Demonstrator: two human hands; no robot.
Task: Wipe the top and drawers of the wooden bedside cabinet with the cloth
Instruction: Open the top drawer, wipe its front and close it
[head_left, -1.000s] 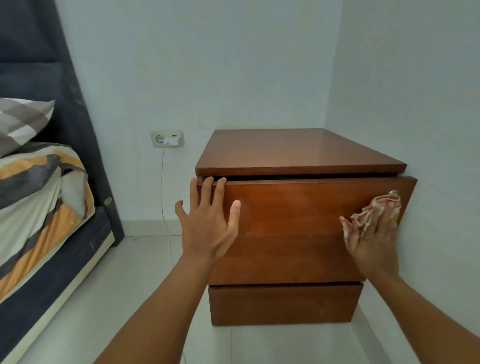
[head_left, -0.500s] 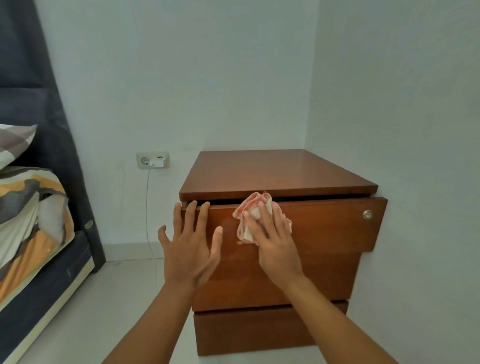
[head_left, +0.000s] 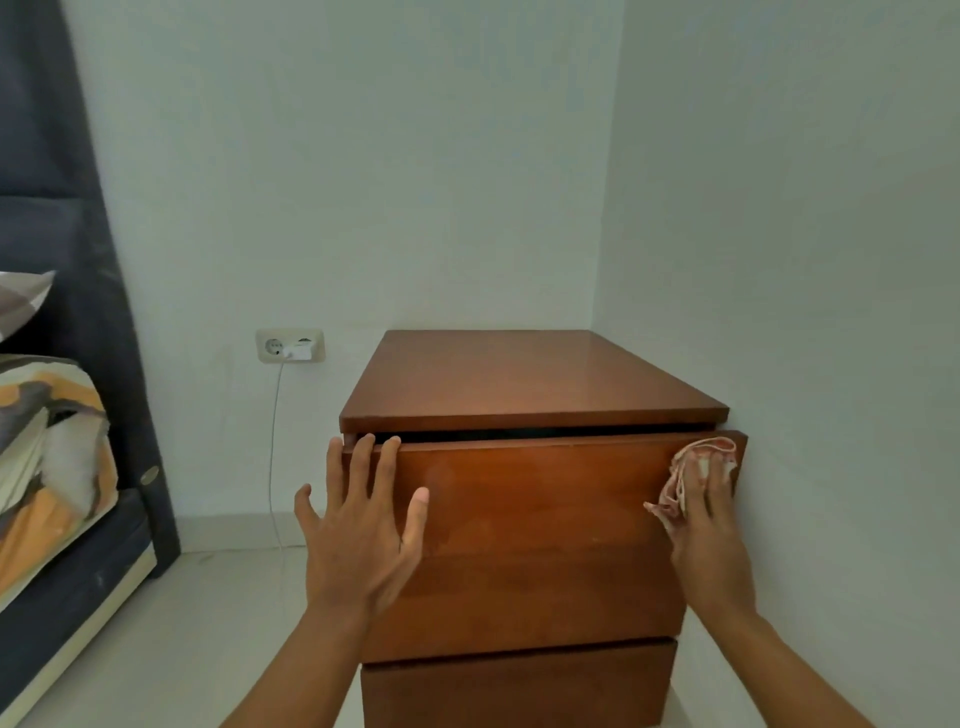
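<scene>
The wooden bedside cabinet (head_left: 524, 379) stands in the room's corner. Its top drawer (head_left: 545, 493) sits pulled out a little, with a dark gap under the top. My left hand (head_left: 358, 530) lies flat on the drawer front's left end, fingers spread and reaching the upper edge. My right hand (head_left: 709, 525) presses a crumpled red-and-white cloth (head_left: 693, 467) against the drawer front's far right end. The lower drawer (head_left: 514, 686) is shut below.
A white wall (head_left: 805, 260) runs close along the cabinet's right side. A wall socket (head_left: 290, 345) with a white plug and a hanging cable is to the left. A bed (head_left: 57, 467) with a patterned blanket and dark headboard fills the left edge. Pale floor tiles lie between.
My right hand has swept the cloth from the drawer front's left part to its far right end, now covering the knob. My left hand stays put.
</scene>
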